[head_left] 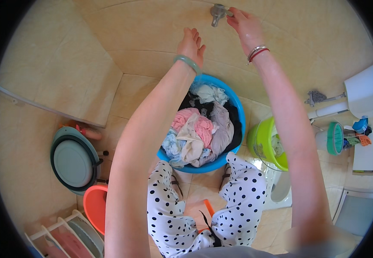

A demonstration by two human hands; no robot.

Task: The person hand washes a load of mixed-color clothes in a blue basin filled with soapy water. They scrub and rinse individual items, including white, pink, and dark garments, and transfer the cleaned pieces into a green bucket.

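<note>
My right hand [245, 29] is up at the tiled wall, its fingers closed on the lever of a metal tap [216, 13]. A silver bracelet and a red string circle that wrist. Lower and to the left, my left hand [191, 44] is raised with nothing in it, fingers stretched and loosely curved. A pale green bangle sits on its wrist. Below both hands stands a round blue basin [236, 103] heaped with wet laundry [198, 129]: pink, beige, grey, light blue, white and black pieces. My left forearm hides part of its left side.
A lime-green bucket [259, 139] with cloth inside stands right of the basin, beside a white floor toilet [281, 193]. Folded basins [72, 163] hang on the left wall above a red basin [92, 206] and a white rack [49, 234]. Brushes [335, 138] hang at right.
</note>
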